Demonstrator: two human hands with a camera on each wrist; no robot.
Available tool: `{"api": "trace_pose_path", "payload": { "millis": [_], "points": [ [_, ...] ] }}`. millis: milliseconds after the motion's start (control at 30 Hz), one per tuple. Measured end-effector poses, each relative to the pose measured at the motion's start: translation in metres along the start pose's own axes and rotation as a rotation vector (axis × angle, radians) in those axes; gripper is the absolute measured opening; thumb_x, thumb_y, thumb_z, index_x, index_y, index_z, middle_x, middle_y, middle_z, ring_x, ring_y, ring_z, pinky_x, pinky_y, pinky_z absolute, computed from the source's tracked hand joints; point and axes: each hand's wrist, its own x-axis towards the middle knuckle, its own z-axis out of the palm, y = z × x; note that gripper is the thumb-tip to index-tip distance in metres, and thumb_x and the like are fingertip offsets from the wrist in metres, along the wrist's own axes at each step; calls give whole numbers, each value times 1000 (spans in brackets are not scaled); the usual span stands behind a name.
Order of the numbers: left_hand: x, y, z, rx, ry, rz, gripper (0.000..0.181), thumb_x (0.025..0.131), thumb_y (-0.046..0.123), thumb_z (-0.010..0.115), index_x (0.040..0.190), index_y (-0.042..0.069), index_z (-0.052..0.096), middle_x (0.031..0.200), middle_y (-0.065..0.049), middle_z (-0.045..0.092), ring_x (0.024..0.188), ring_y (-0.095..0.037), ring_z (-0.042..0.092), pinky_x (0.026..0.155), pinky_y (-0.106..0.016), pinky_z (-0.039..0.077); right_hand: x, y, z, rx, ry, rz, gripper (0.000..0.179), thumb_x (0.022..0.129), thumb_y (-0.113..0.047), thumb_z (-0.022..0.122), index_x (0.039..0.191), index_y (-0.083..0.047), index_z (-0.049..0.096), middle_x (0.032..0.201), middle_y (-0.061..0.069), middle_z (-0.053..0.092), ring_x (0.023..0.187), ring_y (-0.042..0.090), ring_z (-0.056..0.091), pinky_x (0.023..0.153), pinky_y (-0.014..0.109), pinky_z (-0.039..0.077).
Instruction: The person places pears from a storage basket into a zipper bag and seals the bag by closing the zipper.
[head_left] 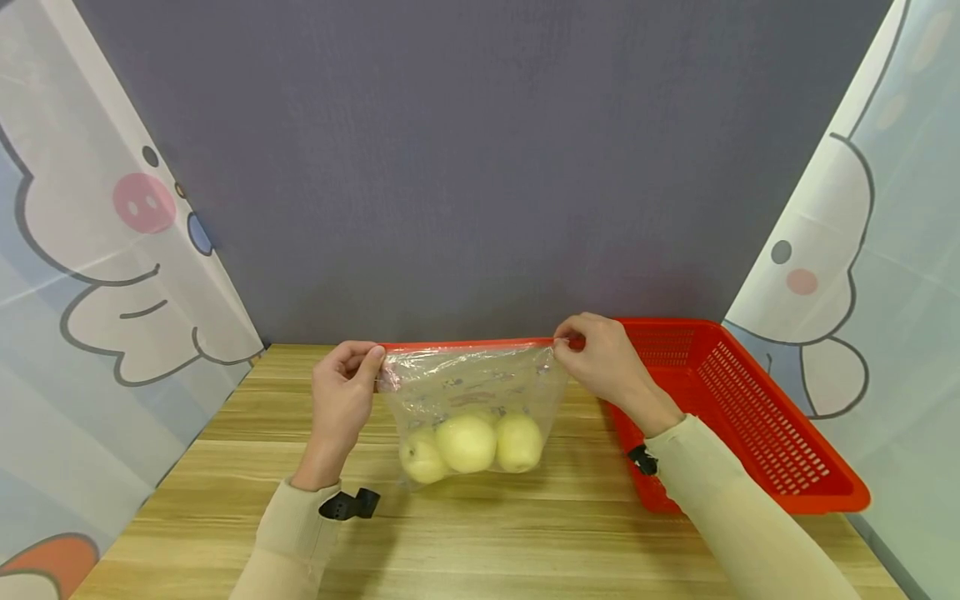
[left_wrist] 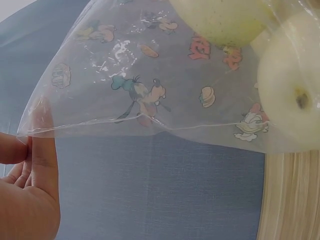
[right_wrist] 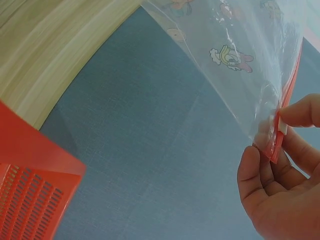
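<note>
A clear slider zip bag [head_left: 480,375] with a red top strip and cartoon prints hangs upright over the table. Inside, at its bottom, lie round pale yellow-green fruits [head_left: 466,443] that look like apples or pears, three of them showing in front. My left hand [head_left: 345,400] pinches the bag's top left corner between thumb and fingers. At the opposite end of the red strip, my right hand [head_left: 606,358] pinches the top right corner. The right wrist view shows a small white slider [right_wrist: 283,124] on the strip, under that hand's thumb. Along its length the red strip looks straight and pulled taut.
A red plastic basket [head_left: 757,417] with slotted walls stands on the right of the wood-grain table [head_left: 480,550], behind and beside my right forearm. A dark grey panel [head_left: 480,167] rises at the table's back. Cartoon-printed curtains [head_left: 82,250] flank both sides.
</note>
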Motion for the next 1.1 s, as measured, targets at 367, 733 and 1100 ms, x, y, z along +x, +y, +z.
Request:
{"api": "trace_pose_path", "payload": {
  "millis": [367, 733, 1100],
  "points": [
    [0, 0, -1, -7, -8, 1, 15, 99, 8, 66, 98, -6, 70, 76, -7, 65, 60, -10, 55, 55, -20, 50, 0, 1, -2, -12, -1, 10, 15, 91, -13, 60, 93, -9, 75, 94, 4, 68, 80, 22, 57, 72, 37, 51],
    [0, -1, -1, -10, -12, 13, 15, 100, 8, 65, 98, -7, 70, 76, -7, 65, 61, -10, 58, 56, -21, 52, -1, 4, -3, -18, 5, 3, 14, 91, -13, 61, 92, -9, 75, 92, 4, 68, 77, 22, 56, 70, 36, 50],
    [-1, 0, -1, -9, -12, 21, 15, 100, 7, 65, 99, -7, 70, 77, -9, 66, 61, -11, 58, 57, -21, 53, -2, 6, -7, -23, 7, -10, 14, 91, -9, 61, 93, -7, 75, 92, 6, 68, 78, 22, 56, 70, 36, 49]
  ]
}}
